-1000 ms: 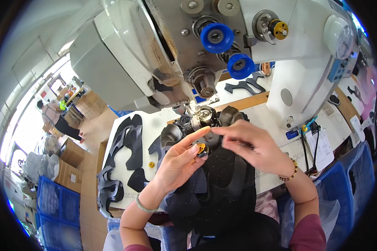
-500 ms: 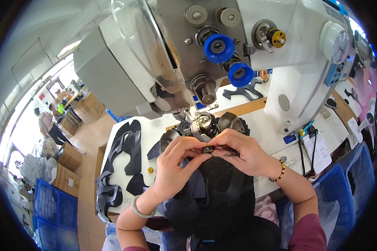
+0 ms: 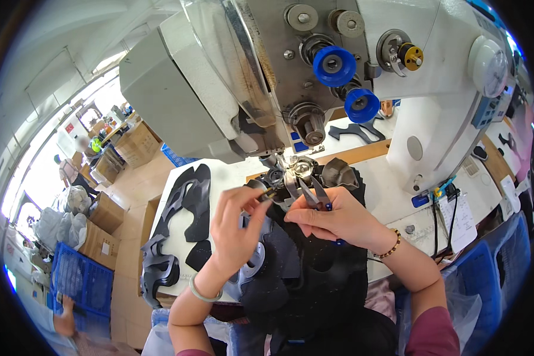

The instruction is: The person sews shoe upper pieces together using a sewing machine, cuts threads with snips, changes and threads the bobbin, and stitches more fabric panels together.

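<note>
My left hand [image 3: 236, 222] pinches a small dark bobbin case [image 3: 269, 194] with a yellowish gleam between thumb and fingertips. Close beside it, my right hand [image 3: 341, 218] is closed around small scissors [image 3: 314, 194] with blue parts at the handle, their pointed blades apart and angled up and away. Both hands are just in front of the sewing machine's exposed metal hook parts [image 3: 302, 169]. Black cut pieces [image 3: 320, 273] lie below my hands and over the front edge of the table; the wrists and fingers hide some of them.
The large sewing machine head [image 3: 219, 77] overhangs the work, with blue tension knobs [image 3: 334, 65]. More black pieces [image 3: 197, 207] lie at the left on the white table [image 3: 231, 174]. Blue crates [image 3: 80, 291] stand on both sides. Another person's hand [image 3: 65, 317] shows at lower left.
My hands have parted slightly. The left has moved left with the bobbin case, and the right now shows the scissors with blades pointing up. The view has shifted, and another person's hand has appeared lower left.
</note>
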A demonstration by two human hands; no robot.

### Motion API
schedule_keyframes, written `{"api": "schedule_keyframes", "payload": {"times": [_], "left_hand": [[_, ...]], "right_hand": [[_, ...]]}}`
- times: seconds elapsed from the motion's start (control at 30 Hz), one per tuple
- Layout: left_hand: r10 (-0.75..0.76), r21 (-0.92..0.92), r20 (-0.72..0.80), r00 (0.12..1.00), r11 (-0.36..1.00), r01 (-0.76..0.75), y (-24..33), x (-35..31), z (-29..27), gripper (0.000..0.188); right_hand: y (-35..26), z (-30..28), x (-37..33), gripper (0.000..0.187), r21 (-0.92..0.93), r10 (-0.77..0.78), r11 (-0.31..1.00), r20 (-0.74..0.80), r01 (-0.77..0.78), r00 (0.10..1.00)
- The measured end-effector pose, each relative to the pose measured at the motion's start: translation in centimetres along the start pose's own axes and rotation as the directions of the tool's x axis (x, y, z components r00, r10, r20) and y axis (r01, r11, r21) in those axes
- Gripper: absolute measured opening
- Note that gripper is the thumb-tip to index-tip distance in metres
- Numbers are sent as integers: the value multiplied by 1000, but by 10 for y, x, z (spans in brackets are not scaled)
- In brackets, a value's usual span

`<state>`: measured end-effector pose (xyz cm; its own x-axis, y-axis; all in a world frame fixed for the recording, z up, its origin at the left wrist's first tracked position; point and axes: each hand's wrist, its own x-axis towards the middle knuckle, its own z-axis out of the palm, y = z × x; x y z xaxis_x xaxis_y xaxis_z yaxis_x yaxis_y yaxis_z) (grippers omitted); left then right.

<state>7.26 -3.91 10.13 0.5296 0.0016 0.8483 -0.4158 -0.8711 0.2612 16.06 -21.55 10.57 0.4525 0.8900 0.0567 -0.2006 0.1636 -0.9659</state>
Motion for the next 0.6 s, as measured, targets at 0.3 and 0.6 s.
{"api": "schedule_keyframes", "payload": {"times": [0.3,0.6], "left_hand": [[-582,-549,371,724,491,676,-48,25,10,22],[-455,-486,700,551,262,834,-59,50,10,16]], "right_hand": [[33,-7,27,19,-838,-765,346,8,422,644],[33,-13,31,32,-934,-795,18,203,356,572]]}}
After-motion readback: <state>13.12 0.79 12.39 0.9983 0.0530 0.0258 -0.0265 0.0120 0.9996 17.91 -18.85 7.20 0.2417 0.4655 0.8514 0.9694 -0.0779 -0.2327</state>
